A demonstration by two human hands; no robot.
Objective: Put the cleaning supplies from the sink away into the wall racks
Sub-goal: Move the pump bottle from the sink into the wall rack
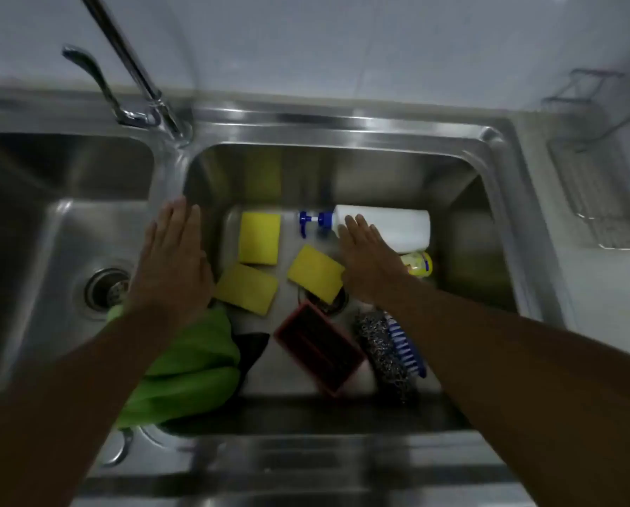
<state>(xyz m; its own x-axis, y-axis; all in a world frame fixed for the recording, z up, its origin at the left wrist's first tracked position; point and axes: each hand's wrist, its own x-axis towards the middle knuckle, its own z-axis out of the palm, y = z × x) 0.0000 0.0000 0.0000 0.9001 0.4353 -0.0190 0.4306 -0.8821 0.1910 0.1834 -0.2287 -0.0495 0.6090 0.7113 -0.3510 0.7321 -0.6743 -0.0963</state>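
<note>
The right sink basin (463, 199) holds three yellow sponges (259, 237), (247, 289), (315, 273). A white spray bottle (397, 223) with a blue nozzle lies on its side at the back. Beside it sits a small yellow bottle (420, 264). A red rectangular holder (319, 354), a steel scourer (383, 351), a blue brush (405, 343) and a green cloth (192, 367) lie nearer the front. My left hand (172, 265) hovers flat and empty over the basin's left edge. My right hand (370, 261) is flat, fingers over the spray bottle's neck, holding nothing.
A wire wall rack (599, 170) hangs at the right above the counter. The left basin (61, 228) with its drain lies to the left. The faucet (134, 71) rises at the back between the basins. A white tiled wall is behind.
</note>
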